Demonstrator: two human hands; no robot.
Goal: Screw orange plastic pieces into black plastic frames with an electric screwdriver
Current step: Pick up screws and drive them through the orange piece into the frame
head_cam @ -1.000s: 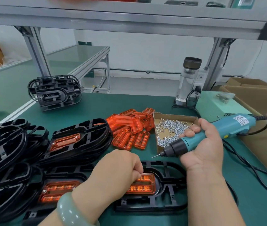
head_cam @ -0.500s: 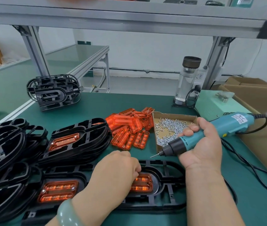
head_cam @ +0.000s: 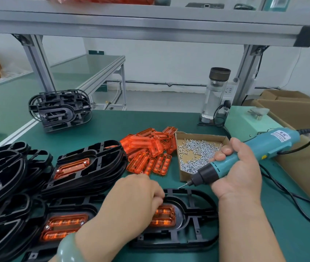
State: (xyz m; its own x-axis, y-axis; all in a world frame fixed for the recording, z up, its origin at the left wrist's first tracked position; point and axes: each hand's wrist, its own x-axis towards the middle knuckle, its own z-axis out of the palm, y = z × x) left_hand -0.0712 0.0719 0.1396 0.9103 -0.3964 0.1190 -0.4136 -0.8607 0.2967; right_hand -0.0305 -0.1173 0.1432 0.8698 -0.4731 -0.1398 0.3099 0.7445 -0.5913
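- Green bench mat (head_cam: 150, 123), alu shelf rail (head_cam: 150, 21) overhead.
- L hand (head_cam: 131, 201) pinches orange piece (head_cam: 164, 216) in black frame (head_cam: 194, 235), near front edge.
- R hand (head_cam: 239, 173) clenches screwdriver (head_cam: 254, 154).
- Open mat front-right, beside cardboard box (head_cam: 301, 163).

One camera, worn on the person's head, looks forward and down across the green bench (head_cam: 112, 127). It sits near the work: both forearms enter from the bottom edge, the left hand (head_cam: 131, 197) on an orange piece (head_cam: 164, 214) at lower centre, the right hand (head_cam: 239, 171) with the electric screwdriver (head_cam: 275, 142) just right of it. The wide lens bows the shelf rail (head_cam: 150, 21) along the top.
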